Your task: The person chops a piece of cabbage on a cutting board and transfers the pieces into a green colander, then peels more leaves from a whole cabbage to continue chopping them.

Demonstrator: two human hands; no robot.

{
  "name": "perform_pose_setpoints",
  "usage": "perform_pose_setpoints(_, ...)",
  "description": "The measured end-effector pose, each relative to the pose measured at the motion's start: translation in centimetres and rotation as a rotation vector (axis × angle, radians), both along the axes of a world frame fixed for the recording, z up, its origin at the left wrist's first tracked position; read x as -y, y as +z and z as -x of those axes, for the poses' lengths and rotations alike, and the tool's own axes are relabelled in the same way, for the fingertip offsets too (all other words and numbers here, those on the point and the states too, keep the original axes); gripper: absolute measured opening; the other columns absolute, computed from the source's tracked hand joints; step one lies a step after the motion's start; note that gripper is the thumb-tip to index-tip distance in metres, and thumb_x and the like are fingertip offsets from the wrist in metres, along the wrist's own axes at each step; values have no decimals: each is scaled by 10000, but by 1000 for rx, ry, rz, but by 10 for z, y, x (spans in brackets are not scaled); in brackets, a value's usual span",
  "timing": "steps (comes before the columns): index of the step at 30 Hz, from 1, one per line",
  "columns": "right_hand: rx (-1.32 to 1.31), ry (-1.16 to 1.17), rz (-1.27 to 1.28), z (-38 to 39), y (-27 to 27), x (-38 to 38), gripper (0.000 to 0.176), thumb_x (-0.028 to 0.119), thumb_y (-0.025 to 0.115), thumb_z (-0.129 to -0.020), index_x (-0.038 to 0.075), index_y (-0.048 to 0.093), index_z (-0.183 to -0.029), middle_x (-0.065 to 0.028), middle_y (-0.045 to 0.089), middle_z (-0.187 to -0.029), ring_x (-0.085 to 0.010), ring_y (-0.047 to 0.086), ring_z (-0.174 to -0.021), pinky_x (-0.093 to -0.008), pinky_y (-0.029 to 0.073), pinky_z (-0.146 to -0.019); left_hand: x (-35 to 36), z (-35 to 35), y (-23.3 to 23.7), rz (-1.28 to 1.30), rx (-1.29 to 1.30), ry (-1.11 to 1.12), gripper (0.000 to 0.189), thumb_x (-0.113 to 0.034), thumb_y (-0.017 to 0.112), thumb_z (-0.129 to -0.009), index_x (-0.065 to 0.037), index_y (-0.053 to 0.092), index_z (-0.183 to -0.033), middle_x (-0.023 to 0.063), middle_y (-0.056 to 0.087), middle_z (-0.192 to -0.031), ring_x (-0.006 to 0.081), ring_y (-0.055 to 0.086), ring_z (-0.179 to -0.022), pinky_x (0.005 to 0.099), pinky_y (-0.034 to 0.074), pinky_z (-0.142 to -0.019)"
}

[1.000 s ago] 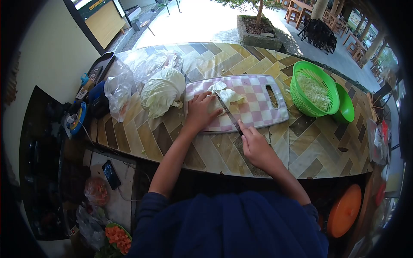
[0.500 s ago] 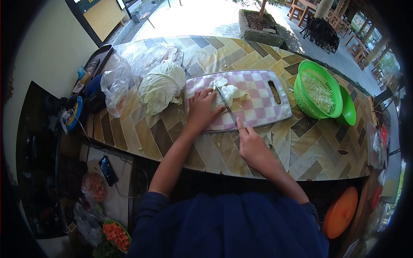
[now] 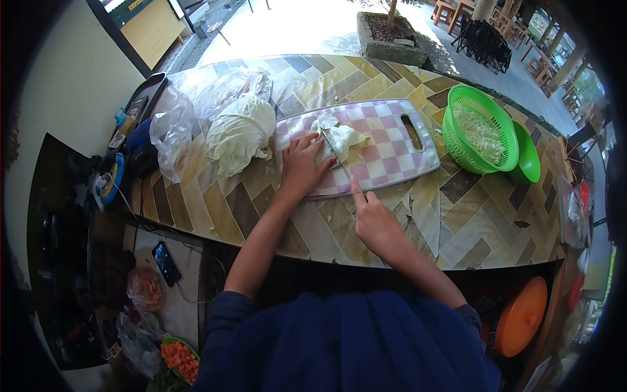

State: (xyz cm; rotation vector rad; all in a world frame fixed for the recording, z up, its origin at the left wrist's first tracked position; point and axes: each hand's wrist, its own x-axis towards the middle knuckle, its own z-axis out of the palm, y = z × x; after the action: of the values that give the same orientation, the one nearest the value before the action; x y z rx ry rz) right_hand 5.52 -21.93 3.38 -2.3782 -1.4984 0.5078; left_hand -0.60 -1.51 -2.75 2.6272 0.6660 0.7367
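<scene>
My right hand (image 3: 379, 227) grips a knife (image 3: 338, 154), index finger stretched along the top of its handle end. The blade points away from me and lies against a piece of cabbage (image 3: 346, 138) on the pink-and-white checked cutting board (image 3: 388, 171). From the left, my left hand (image 3: 302, 164) holds the cabbage in place, fingertips bent beside the blade and thumb toward it. Part of the cabbage is hidden under those fingers. Just left of the board sits a larger cabbage head (image 3: 240, 134).
Shredded cabbage (image 3: 477, 136) fills part of a green colander (image 3: 456, 140) at the right, beside a green bowl (image 3: 530, 160). Plastic bags (image 3: 173, 134) lie at the left. Below the table are a phone (image 3: 166, 263), diced orange pieces (image 3: 180, 361) and an orange lid (image 3: 522, 317).
The whole view has shifted slightly. Both hands stay at the cabbage, and the knife has moved only a little against it.
</scene>
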Motion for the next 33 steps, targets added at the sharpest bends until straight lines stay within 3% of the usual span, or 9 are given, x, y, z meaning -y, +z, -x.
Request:
perform_pose_setpoints(12,117,23,60,6,12,0,692,24,491,-830,-47,236,-1469,-274,567,-994,-402,666,-773,-456,559,-693,-5,-2,-2,90,54,-32,379,-300,676,-833,-54,683,-1122,67,593,-1284,258,504,-1186,406,349,-1011)
perform_pose_setpoints(18,106,23,21,1,8,2,689,28,491,-831,-48,239,-1468,-276,567,-987,-401,661,-774,-456,557,-694,-11,-2,-4,144,179,-5,268,-156,621,-861,-44,684,-1097,115,666,-1148,302,590,-1067,390,442,-931)
perform_pose_setpoints(24,-68,-41,-110,-15,9,14,598,29,435,-883,-40,275,-1455,-282,579,-997,-450,617,-874,-483,488,-828,-10,9,21,371,318,59,217,-81,563,-891,-16,664,-1072,167,664,-1102,362,616,-1025,413,480,-888)
perform_pose_setpoints(27,-255,-29,-262,-25,20,20,502,58,448,-926,-16,368,-1415,-300,607,-1050,-455,587,-950,-440,457,-858,-14,5,35,88,479,9,220,-81,555,-894,-17,658,-1078,160,646,-1150,345,597,-1066,401,467,-915)
perform_pose_setpoints(30,-301,-66,-363,-30,39,30,456,61,452,-934,-11,422,-1384,-309,598,-1124,-449,587,-991,-413,459,-879,-20,3,34,-151,247,61,237,-118,588,-878,-30,658,-1087,139,622,-1207,319,576,-1106,397,455,-937)
perform_pose_setpoints(33,-225,-80,-465,-47,45,43,439,81,460,-937,-21,435,-1363,-298,609,-1004,-452,585,-943,-469,451,-826,-17,8,32,-90,-118,81,279,-179,631,-852,-53,657,-1100,107,609,-1234,286,545,-1151,409,417,-977)
